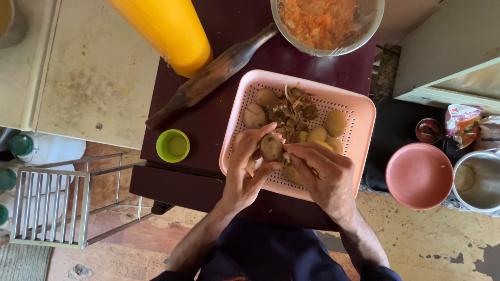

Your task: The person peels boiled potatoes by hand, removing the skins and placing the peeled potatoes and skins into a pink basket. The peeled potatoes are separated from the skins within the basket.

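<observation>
My left hand grips a small boiled potato over a pink perforated basket. My right hand pinches a strip of skin at the potato's right side. Inside the basket lie several more potatoes, such as the one at the right, and a heap of brown peelings in the middle. The basket rests on a dark maroon table.
A wooden rolling pin lies diagonally left of the basket. A green cup sits near the table's left edge, a yellow bottle behind it. A glass bowl of orange shreds stands at the back. A pink bowl and a metal pot are at right.
</observation>
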